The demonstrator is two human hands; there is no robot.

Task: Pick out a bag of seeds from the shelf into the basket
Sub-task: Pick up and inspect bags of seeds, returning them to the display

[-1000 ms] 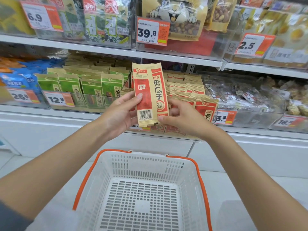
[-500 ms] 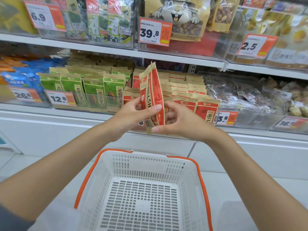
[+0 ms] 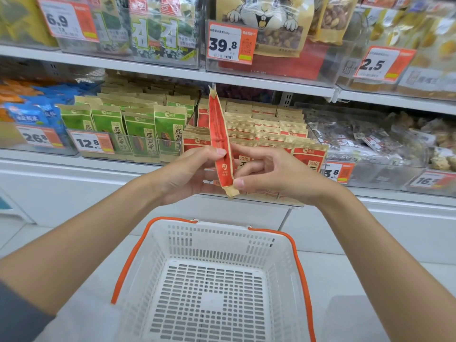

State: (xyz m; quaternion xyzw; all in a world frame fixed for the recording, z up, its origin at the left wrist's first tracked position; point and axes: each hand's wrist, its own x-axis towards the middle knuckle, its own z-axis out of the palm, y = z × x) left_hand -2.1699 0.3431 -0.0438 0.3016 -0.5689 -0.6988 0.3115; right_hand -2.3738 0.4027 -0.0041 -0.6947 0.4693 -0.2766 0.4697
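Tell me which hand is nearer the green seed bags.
Left. The left hand is just right of and below the green seed bags; the right hand is farther right, beyond the red bag.

Lighting bright, even and diffuse; source not in frame. Shadows faint, soft beneath the shelf (image 3: 246, 81) boards. Glare patches on the clear bins (image 3: 357, 169) at right. Wide-angle distortion bows shelf lines toward the edges. Corners are soft; price tags (image 3: 230, 44) centre read sharp.
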